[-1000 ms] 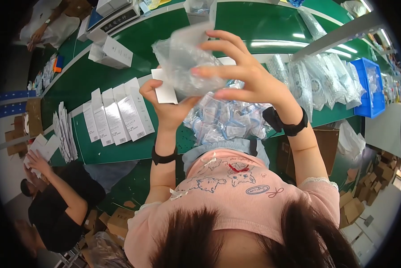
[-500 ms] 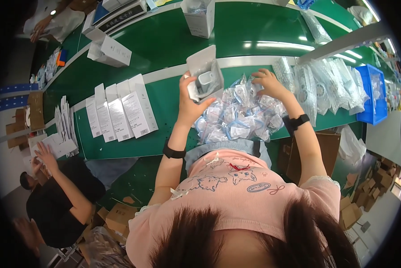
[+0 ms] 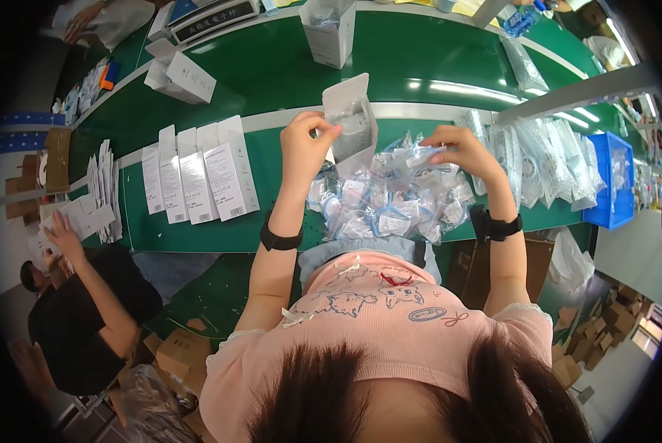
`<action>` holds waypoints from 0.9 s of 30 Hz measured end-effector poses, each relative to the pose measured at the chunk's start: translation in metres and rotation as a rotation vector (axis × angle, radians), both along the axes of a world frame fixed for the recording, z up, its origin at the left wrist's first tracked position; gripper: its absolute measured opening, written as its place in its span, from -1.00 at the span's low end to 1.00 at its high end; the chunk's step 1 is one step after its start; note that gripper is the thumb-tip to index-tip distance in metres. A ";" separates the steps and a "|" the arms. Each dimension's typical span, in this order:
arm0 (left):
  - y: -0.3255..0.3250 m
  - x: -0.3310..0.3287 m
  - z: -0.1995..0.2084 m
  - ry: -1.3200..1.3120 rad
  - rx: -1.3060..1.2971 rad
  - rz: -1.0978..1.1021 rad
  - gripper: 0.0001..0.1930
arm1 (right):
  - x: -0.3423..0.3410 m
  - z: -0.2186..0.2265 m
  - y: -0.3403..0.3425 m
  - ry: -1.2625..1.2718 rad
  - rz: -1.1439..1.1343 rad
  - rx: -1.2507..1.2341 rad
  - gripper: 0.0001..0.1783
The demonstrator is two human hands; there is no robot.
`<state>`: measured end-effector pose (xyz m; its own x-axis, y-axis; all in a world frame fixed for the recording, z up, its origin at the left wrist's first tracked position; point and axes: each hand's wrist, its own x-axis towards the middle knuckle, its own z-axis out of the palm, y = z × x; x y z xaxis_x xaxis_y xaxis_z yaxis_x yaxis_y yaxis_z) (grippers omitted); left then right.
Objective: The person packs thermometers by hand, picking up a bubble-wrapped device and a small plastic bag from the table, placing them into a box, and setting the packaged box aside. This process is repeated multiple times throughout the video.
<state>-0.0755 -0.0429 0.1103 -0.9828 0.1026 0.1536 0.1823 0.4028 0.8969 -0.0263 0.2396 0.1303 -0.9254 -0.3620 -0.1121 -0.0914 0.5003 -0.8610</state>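
An upright white carton (image 3: pixel 355 160) with its top flap raised stands at the far edge of the pile, and something in clear wrap shows inside it. My left hand (image 3: pixel 307 146) is closed at the carton's left side, with thumb and forefinger pinched at its rim. Over the right part of a heap of small clear bags (image 3: pixel 390 203) holding pale blue and white items, my right hand (image 3: pixel 461 150) bends its fingers and thumb around a small clear bag (image 3: pixel 422 155). What is in that bag is hard to make out.
Several closed white cartons (image 3: pixel 220 181) lie in a row to the left. Bubble-wrapped packs (image 3: pixel 541 162) and a blue bin (image 3: pixel 611 181) are on the right. Open cartons (image 3: pixel 329 33) stand beyond a grey rail. At far left, a co-worker's hand (image 3: pixel 65 235) touches flat cartons.
My left hand has shifted from round the carton to a pinch at its left rim, and the carton sits slightly further right. My right hand has turned and closed over the bags.
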 end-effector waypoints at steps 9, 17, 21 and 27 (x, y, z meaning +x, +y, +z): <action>-0.004 -0.008 -0.012 -0.100 0.081 -0.041 -0.85 | -0.031 0.062 -0.053 0.480 -0.002 -0.125 -0.78; 0.000 -0.010 -0.027 -0.104 0.154 -0.006 -0.84 | -0.058 0.018 -0.107 0.809 0.690 0.383 -0.74; -0.004 -0.006 -0.033 -0.132 0.373 0.006 -0.85 | -0.045 -0.001 -0.097 0.780 0.634 0.357 -0.52; -0.006 0.001 -0.037 -0.150 0.439 0.078 -0.86 | -0.042 -0.044 -0.085 0.847 0.005 0.022 0.07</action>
<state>-0.0748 -0.0492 0.0735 -0.9997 -0.0155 0.0212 0.0214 -0.0129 0.9997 -0.0686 0.1543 0.0859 -0.6982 -0.3718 0.6118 -0.7037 0.5138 -0.4908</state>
